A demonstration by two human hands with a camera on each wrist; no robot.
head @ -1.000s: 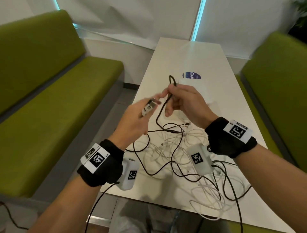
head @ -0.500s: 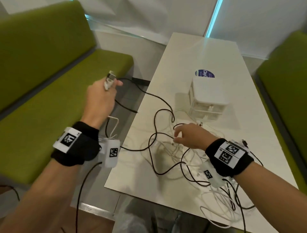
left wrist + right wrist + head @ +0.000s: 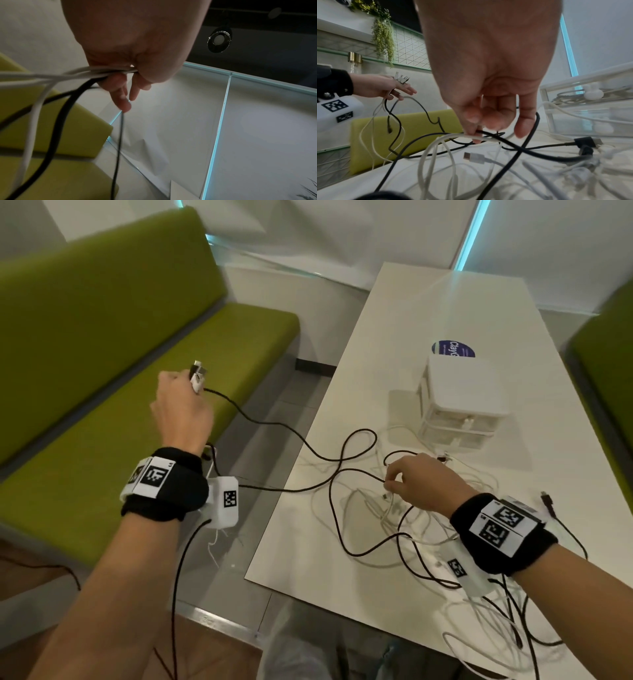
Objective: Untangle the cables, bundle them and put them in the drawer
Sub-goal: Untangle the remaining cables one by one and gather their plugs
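A tangle of white and black cables (image 3: 373, 518) lies on the white table (image 3: 428, 313). My left hand (image 3: 186, 397) is out over the green bench and grips the plug ends (image 3: 198, 373) of a black and a white cable; the left wrist view shows those cables (image 3: 96, 73) bunched in my curled fingers. The black cable (image 3: 274, 424) runs from there onto the table. My right hand (image 3: 390, 482) is low over the tangle and pinches a black strand (image 3: 489, 133) between thumb and forefinger. The small white drawer unit (image 3: 462, 392) stands behind it, drawers closed, with a coiled cable (image 3: 570, 96) inside.
Green benches (image 3: 120, 364) run along both sides, with a floor gap between the left one and the table's edge. A round blue sticker (image 3: 454, 349) lies behind the drawer unit. A loose black plug (image 3: 547, 499) rests right of my right wrist. Cables hang over the near edge.
Both hands were together above the table. My left hand has pulled the plug ends out to the left over the bench, and my right hand has dropped onto the tangle and pinched a black strand.
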